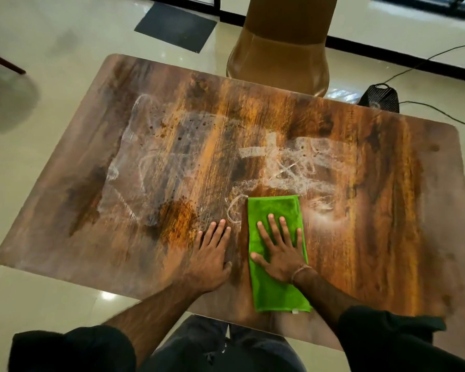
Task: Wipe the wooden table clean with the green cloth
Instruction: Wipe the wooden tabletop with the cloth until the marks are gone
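The wooden table (373,237) fills the middle of the view, its top smeared with white chalky marks (293,162) at centre right and a wider pale smear (145,162) at left. A folded green cloth (271,288) lies flat near the front edge. My right hand (279,248) presses on the cloth with fingers spread straight. Beside it, my left hand (211,256) rests flat on the bare wood just left of the cloth, fingers extended.
A brown plastic chair (279,49) stands at the table's far edge. A small black fan (380,98) with cables sits on the tiled floor at the back right. A dark mat (175,25) lies on the floor behind.
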